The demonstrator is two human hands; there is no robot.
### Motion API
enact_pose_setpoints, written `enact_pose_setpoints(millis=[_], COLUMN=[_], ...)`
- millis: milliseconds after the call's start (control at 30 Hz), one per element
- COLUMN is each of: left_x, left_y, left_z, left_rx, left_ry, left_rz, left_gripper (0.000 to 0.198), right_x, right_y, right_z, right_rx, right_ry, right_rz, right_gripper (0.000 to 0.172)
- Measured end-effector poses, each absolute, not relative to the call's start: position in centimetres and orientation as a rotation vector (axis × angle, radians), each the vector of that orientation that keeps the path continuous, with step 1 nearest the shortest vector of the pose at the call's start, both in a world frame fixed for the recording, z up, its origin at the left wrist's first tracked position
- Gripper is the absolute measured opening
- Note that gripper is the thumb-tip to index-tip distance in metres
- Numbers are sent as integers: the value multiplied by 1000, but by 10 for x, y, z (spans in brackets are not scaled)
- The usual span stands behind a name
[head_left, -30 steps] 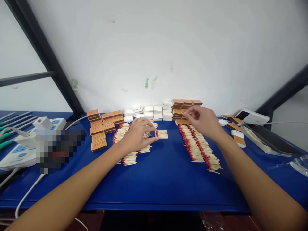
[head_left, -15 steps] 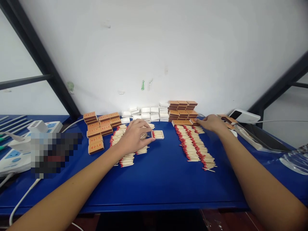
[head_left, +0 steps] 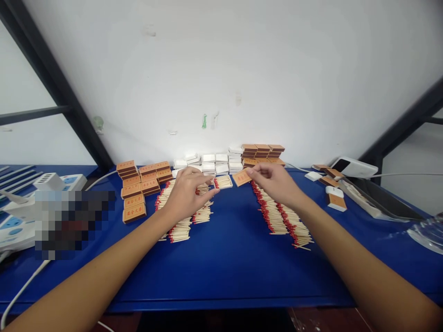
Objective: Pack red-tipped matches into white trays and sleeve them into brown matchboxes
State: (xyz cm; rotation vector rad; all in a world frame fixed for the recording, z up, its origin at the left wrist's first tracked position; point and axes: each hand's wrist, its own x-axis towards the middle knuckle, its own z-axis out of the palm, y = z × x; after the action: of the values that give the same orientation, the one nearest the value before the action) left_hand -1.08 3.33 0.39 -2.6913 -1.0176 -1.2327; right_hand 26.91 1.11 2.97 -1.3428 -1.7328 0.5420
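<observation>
Between thumb and fingers, my left hand (head_left: 187, 191) grips a white matchbox tray (head_left: 223, 182) filled with red-tipped matches. My right hand (head_left: 273, 182) pinches an orange matchbox sleeve (head_left: 242, 177) by its right end. The sleeve and tray face each other over the table with a narrow gap between them. Below my left hand lie rows of loose matches (head_left: 180, 230), partly covered by it. More match rows (head_left: 273, 216) lie under and in front of my right hand. White trays (head_left: 208, 159) and orange matchbox sleeves (head_left: 263, 150) are stacked along the wall.
Orange matchboxes (head_left: 134, 203) stand in stacks on the left of the blue table (head_left: 221, 267). Farther left is a white power strip (head_left: 74, 182) with cables. A white device (head_left: 356, 167) and several scattered boxes (head_left: 335, 202) lie on the right.
My right hand has moved left from the sleeve stacks, bringing an orange sleeve close to the tray. My left hand has raised and slightly tilted the filled tray.
</observation>
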Motion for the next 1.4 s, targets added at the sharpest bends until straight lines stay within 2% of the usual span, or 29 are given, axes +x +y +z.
enact_pose_setpoints(millis=[167,400,1100,1300,1400], left_x=[-10,-11,-13,-11,-9], left_y=[31,32,34,32,31], left_z=[6,4,4,5,4], left_rx=[-2690,-2717,-2788,-2783,-2768], left_ry=[-1087,-1122,-1160,-1189,-1222], left_rz=[-1242,-1234,-1340,-1393,-1379], left_gripper=[23,28,30,29,28], right_x=[258,259,255,247,244], right_y=[13,14,10,10,10], right_z=[16,14,11,5,2], right_rx=[-1296,-1276,-1260,-1255,-1241], right_ry=[-1634,-1605,-1677,-1511,-1472], right_rz=[689,808,815,760,854], right_gripper=[62,62,54,53,56])
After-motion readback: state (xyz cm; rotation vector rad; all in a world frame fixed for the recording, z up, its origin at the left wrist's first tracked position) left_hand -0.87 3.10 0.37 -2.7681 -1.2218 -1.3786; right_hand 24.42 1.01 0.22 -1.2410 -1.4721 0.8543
